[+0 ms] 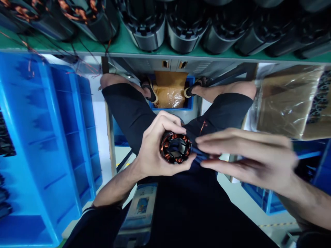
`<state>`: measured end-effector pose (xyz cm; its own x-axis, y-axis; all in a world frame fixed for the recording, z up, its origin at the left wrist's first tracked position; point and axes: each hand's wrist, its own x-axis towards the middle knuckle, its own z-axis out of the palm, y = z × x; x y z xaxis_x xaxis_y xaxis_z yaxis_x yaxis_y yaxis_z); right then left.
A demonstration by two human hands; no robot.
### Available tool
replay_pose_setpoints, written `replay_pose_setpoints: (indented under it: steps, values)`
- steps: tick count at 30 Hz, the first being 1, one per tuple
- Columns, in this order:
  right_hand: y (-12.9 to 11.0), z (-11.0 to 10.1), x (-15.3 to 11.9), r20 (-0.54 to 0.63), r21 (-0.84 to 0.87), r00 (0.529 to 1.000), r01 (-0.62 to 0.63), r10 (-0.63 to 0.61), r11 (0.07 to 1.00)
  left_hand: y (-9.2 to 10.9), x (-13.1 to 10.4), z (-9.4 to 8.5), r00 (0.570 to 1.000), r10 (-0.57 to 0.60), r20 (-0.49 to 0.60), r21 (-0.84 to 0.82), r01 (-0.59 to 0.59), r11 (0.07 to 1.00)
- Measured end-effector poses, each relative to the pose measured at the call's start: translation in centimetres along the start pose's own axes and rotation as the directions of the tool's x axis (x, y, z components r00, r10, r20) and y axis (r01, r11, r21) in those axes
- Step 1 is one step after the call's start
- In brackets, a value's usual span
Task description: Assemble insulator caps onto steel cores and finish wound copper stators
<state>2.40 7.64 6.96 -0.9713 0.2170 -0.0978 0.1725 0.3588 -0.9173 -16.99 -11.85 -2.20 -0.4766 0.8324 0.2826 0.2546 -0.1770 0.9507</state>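
Green bench (124,46) crosses the far side of the view, its grey near edge running from left to right. Wound stators (88,22) with copper coils and loose wires stand toward the left corner; dark cores (146,34) with metallic sides, no copper visible on them, stand in a row from the middle to the right. Blue crates (64,144) occupy the left side below the bench. At right, a carton (281,106) lies partly under clear film. Below the bench, between the person's feet, a blue bin (190,105) holds brown wrapping.

Stator in hand (176,148): located above the lap, well apart from the bench edge, open end facing the camera, copper coils visible around the bore. Left hand (157,151) is clenched around its outer wall, digits along the far and near sides; the stator sits within the curl, ring exposed. Right hand (250,151) is motion-blurred just beside the stator's right side, fingers extended toward it; whether they pinch anything cannot be told.

A reddish wire scrap (204,126) shows over the right thigh. Markings and a small picture appear on a flat panel (141,210) against the dark shirt; text too small to read. Brand: none legible.
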Motion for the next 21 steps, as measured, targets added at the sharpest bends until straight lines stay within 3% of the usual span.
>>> replay_pose_setpoints:
  steps: [3, 5, 8, 10, 13, 17, 21]
  values:
    - [2.3, 1.0, 2.3, 0.052, 0.138, 0.995, 0.078, -0.086, 0.987, 0.6, 0.6, 0.0, 0.996, 0.037, 0.083, -0.068, -0.032, 0.997]
    - [4.7, 1.5, 3.4, 0.089, 0.224, 0.993, 0.059, -0.081, 0.973, 0.6, 0.5, -0.1, 0.991, 0.03, 0.127, -0.06, -0.022, 0.998]
    - [6.9, 1.3, 4.0, 0.115, 0.135, 0.993, -0.001, -0.015, 0.991, 0.1, -0.2, -0.3, 0.992, -0.042, 0.117, 0.143, 0.025, 0.989]
    - [6.2, 0.6, 3.7, 0.062, -0.049, 0.997, -0.051, 0.054, 0.998, -0.2, -0.8, -0.4, 0.994, -0.065, 0.083, 0.319, 0.035, 0.947]
    - [2.8, 0.0, 3.2, -0.05, -0.241, 0.996, -0.084, 0.074, 0.967, -0.3, -1.3, -0.2, 0.996, -0.018, 0.093, 0.431, -0.024, 0.902]
    - [-0.4, 1.1, 3.6, 0.151, -0.157, 0.988, -0.016, 0.04, 0.987, 0.7, -0.7, 0.7, 0.995, 0.046, 0.092, 0.424, -0.081, 0.902]
    - [-0.2, 1.6, 4.3, 0.27, -0.099, 0.952, -0.123, 0.146, 0.987, 1.8, 0.0, 1.3, 0.997, 0.058, 0.045, 0.386, -0.07, 0.92]
